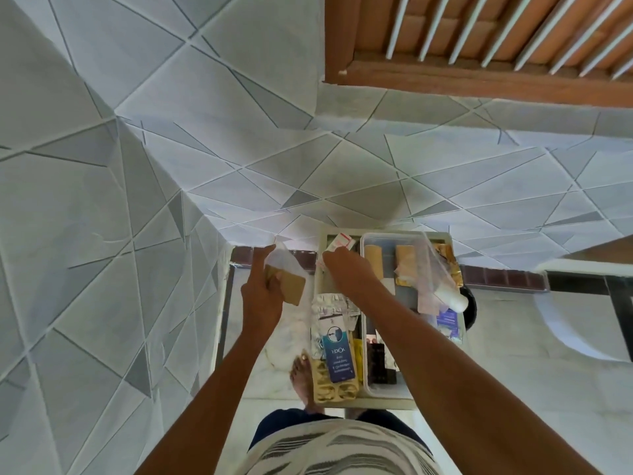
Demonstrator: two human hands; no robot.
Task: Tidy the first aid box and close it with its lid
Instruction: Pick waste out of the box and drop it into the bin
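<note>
Hands (263,289) number two over one open box (371,394) with two compartments. Box sits at five o'clock from the left hand, directly beneath the right hand (346,269). Left fingers curl shut around a tan card (291,286) and clear wrapper (282,257); right fingertips pinch a packet (337,242) at the box's twelve o'clock end.

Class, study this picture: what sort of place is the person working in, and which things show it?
Probably a room in a home: geometric grey-and-white wall panels, a wooden-framed barred window, a pale marbled floor, and the person's bare foot.
</note>
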